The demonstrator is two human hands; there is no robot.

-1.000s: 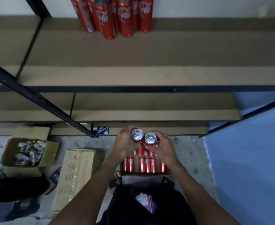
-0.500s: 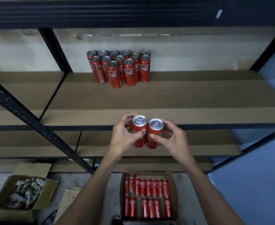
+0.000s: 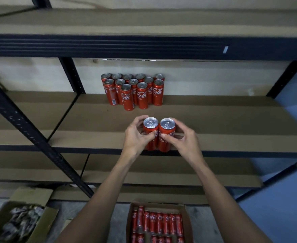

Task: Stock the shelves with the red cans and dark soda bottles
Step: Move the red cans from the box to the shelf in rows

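At the shelf's front edge: I am holding the left can [image 3: 150, 131] and the right can [image 3: 167, 137] upright, side by side and touching each other.
Left hand [image 3: 136, 138]: I am curling my fingers round the left can, with my thumb lying across its front and my fingers wrapping behind it.
Right hand [image 3: 183, 140]: I am gripping the right can the same way, with my thumb pressing its front near where the two cans meet.
Can bases: they are hanging level with the dark front rail of the middle shelf [image 3: 231, 127]; I cannot tell whether they are touching the board.
Back of that shelf: a cluster of red cans [image 3: 135, 92] is standing upright against the wall, well apart from my two.
Floor beneath my arms: an open cardboard box [image 3: 158, 205] is holding rows of more red cans.
Floor to my left: another open carton [image 3: 32, 194] is holding crumpled grey stuff, too blurred to name.
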